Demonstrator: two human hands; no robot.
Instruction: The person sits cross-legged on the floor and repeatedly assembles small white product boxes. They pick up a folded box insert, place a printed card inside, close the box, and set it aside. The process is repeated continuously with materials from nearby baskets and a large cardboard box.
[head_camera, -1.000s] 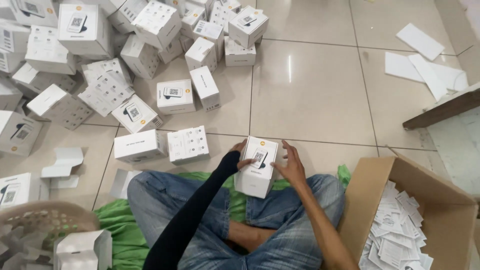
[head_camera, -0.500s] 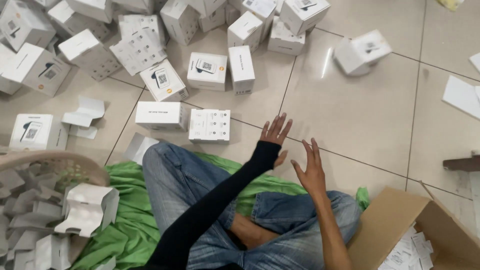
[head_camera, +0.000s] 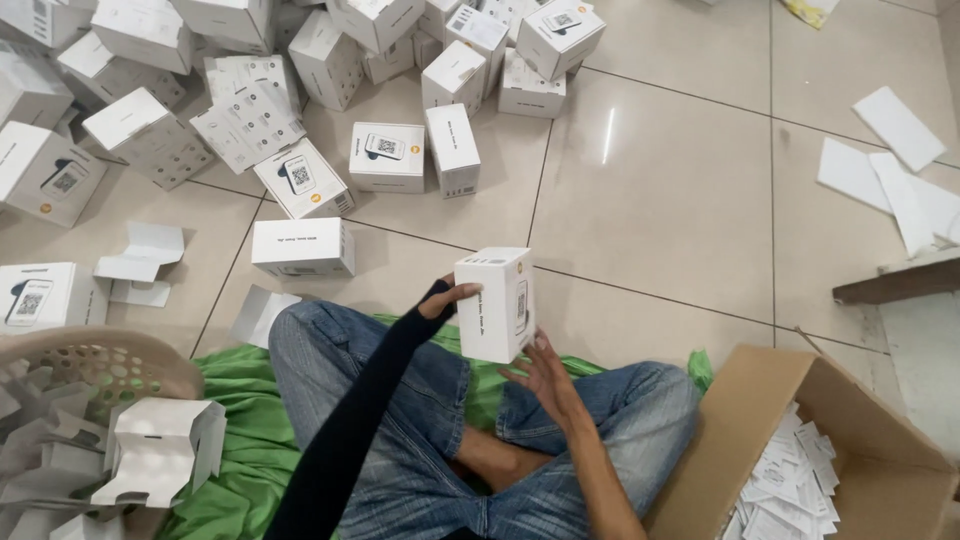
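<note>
A small white cardboard box (head_camera: 496, 303) stands upright above the person's crossed legs in blue jeans (head_camera: 420, 420), held between both hands. The left hand (head_camera: 445, 300), in a long black sleeve, grips its upper left edge; the right hand (head_camera: 540, 372) supports it from below. Many similar white boxes (head_camera: 300, 60) lie scattered on the tiled floor (head_camera: 660, 200). An open brown carton (head_camera: 850, 440) holding white leaflets sits at the right.
</note>
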